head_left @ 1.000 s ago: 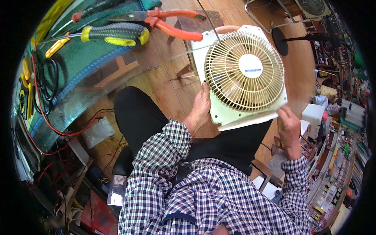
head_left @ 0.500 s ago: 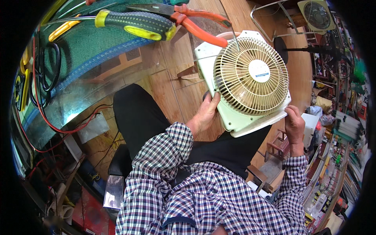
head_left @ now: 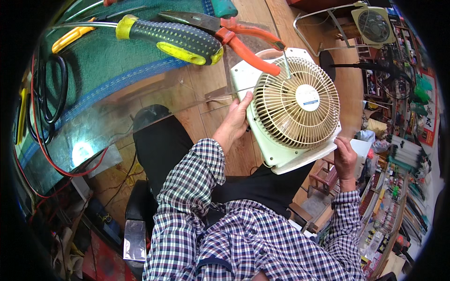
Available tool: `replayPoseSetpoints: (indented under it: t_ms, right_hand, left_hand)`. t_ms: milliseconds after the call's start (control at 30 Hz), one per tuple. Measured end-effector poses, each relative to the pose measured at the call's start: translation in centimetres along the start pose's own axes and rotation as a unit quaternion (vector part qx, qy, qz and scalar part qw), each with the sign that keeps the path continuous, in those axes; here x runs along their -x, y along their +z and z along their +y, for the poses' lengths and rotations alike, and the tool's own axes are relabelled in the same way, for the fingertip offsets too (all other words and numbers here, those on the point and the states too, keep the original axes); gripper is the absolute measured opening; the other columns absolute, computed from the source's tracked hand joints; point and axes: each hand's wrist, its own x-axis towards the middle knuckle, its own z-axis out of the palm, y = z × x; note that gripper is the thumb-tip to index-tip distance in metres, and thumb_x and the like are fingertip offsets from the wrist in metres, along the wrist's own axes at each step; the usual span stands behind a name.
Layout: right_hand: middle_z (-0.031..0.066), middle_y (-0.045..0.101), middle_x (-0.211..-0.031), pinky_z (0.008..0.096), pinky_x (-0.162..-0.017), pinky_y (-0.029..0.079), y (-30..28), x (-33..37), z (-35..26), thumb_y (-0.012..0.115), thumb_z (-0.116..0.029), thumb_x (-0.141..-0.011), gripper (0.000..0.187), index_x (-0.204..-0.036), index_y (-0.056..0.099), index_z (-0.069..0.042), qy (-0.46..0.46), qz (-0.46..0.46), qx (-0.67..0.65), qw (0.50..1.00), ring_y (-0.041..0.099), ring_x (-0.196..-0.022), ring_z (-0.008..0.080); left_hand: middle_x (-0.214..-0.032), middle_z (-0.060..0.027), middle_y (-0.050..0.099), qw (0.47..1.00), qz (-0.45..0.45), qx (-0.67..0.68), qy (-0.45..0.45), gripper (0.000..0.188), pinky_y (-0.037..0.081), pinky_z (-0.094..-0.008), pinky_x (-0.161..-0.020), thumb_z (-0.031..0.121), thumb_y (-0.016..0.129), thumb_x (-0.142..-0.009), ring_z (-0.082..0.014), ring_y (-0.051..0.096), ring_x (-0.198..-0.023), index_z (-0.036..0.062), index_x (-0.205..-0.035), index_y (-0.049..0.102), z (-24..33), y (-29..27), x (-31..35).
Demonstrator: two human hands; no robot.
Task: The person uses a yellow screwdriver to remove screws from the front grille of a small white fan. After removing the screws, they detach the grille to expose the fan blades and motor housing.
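A square white box fan (head_left: pixel 293 154) with a round cream grille (head_left: pixel 281 112) is held tilted above my lap. My left hand (head_left: pixel 236 119) grips its left side, thumb on the white frame and fingers underneath, mostly hidden. My right hand (head_left: pixel 345 159) pinches the lower right corner. Pliers with orange handles (head_left: pixel 253 57) lie at the glass table's edge and overlap the fan's upper left corner in view. Beside them lies a screwdriver with a black and yellow handle (head_left: pixel 173 41).
The glass table (head_left: pixel 140 105) carries a green cloth (head_left: pixel 103 61), a yellow-handled tool (head_left: pixel 72 41) and black and red cables (head_left: pixel 61 89). Another fan on a metal stand (head_left: pixel 373 25) is at the far right. Crowded shelves (head_left: pixel 398 196) line the right side; a small wooden stool (head_left: pixel 327 178) stands nearby.
The view has shifted slightly. The fan sits a little lower and further left, still in both hands. My left hand has moved up along the fan's left edge.
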Motion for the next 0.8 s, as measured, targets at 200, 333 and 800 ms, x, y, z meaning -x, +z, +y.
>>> replayPoseSetpoints:
  t_ms: [200,333,800]
  right_hand:
    - [0.0141,0.078,-0.117,0.0417,-0.083,0.066,-0.2,-1.2,1.0,0.076,0.007,-0.094,0.024,-0.116,0.076,-0.003,-0.012,0.032,0.016,0.999,0.08,-0.1,0.0342]
    - [0.0132,0.078,-0.118,0.041,-0.082,0.066,-0.7,-2.3,1.0,0.077,0.006,-0.094,0.024,-0.116,0.076,-0.004,-0.009,0.038,0.02,0.999,0.081,-0.099,0.0328]
    - [0.0122,0.078,-0.115,0.0345,-0.079,0.063,-1.1,-2.2,0.9,0.069,0.009,-0.098,0.026,-0.122,0.072,-0.001,0.042,0.063,-0.046,0.996,0.078,-0.093,0.0251]
  left_hand:
    - [-0.166,-0.0102,0.055,0.997,-0.054,0.051,-0.007,0.066,0.037,-0.0517,-0.132,0.044,0.059,-0.117,-0.0291,0.051,-0.153,0.0051,-0.168,0.042,-1.4,-1.9,1.0]
    - [-0.17,-0.0111,0.051,0.995,-0.074,0.069,-0.018,0.068,0.031,-0.0524,-0.134,0.043,0.058,-0.117,-0.0303,0.046,-0.157,0.0041,-0.17,0.04,-1.7,-2.6,1.3]
    - [-0.17,-0.0105,0.05,0.995,-0.08,0.061,-0.017,0.068,0.031,-0.0533,-0.134,0.042,0.06,-0.116,-0.0296,0.046,-0.157,0.0051,-0.17,0.039,-2.0,-2.7,1.2]
